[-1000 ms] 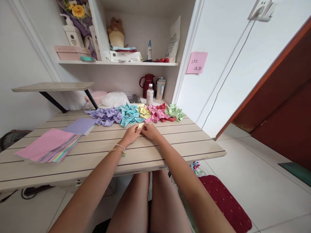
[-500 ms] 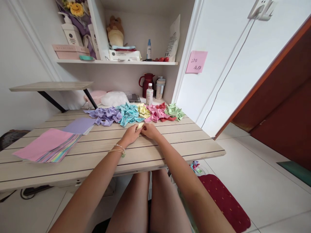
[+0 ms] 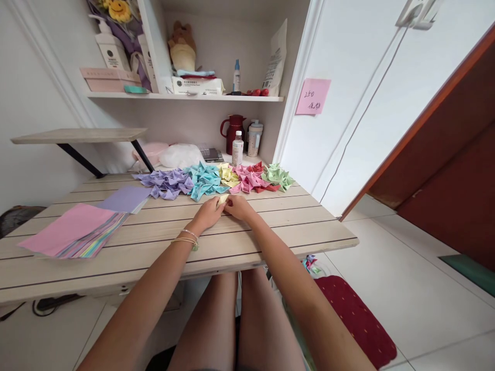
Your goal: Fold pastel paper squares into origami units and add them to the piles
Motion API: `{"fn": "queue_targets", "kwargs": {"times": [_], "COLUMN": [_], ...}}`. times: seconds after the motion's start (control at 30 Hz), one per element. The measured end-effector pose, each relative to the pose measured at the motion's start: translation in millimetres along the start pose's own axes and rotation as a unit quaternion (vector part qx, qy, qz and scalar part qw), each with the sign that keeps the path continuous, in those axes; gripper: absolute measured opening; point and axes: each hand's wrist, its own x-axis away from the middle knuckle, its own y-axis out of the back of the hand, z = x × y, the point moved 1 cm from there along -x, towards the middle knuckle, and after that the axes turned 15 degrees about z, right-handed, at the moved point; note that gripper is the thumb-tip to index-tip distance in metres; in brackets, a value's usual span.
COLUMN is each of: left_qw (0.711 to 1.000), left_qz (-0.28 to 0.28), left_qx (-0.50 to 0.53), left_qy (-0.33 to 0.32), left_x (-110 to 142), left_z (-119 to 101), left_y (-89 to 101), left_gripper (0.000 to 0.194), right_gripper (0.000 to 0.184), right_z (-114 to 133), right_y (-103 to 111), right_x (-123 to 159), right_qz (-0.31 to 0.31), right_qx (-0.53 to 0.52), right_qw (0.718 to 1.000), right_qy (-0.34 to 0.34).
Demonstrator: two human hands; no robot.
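Observation:
Between my two hands is a small piece of folded yellow paper (image 3: 222,199), held just above the wooden table (image 3: 294,226). My left hand (image 3: 209,213) pinches it from the left, thumb and fingers together. My right hand (image 3: 237,207) is closed at its right side, and its fingertips partly hide the paper. Right behind the hands lies a row of folded paper cranes: purple (image 3: 168,183), blue (image 3: 204,180), yellow (image 3: 229,175), pink (image 3: 249,179), some red, and green (image 3: 278,176).
A fanned stack of coloured paper sheets (image 3: 69,229) lies at left, with purple sheets (image 3: 124,198) behind it. A clear bottle (image 3: 237,149), a red jug (image 3: 234,131) and a cup (image 3: 254,138) stand at the back. A raised wooden stand (image 3: 77,135) is at back left.
The view has shifted very slightly. Both hands keep their hold on the yellow paper in nearly the same place.

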Motion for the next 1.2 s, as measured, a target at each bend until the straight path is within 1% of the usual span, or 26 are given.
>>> {"fn": "queue_targets", "kwargs": {"times": [0.4, 0.77, 0.97, 1.2], "left_qw": [1.000, 1.000, 1.000, 1.000], "left_qz": [-0.001, 0.000, 0.008, 0.006], "left_qx": [0.023, 0.003, -0.017, -0.004], "left_qy": [-0.004, -0.009, -0.011, -0.013], "left_x": [-0.3, -2.1, -1.9, -2.5], "left_z": [-0.8, 2.0, 1.2, 2.0], "left_y": [0.4, -1.4, -0.7, -1.1], "left_gripper": [0.016, 0.014, 0.017, 0.015], "right_gripper": [0.010, 0.009, 0.010, 0.011], "right_z": [-0.9, 2.6, 2.9, 4.4], "right_y": [-0.3, 1.8, 2.2, 3.6], "right_x": [-0.3, 1.0, 1.4, 1.7], "right_qz": [0.002, 0.005, 0.008, 0.018], "right_qx": [0.004, 0.008, 0.012, 0.019], "right_qw": [1.000, 1.000, 1.000, 1.000], "right_qy": [0.000, -0.005, -0.008, -0.016]}}
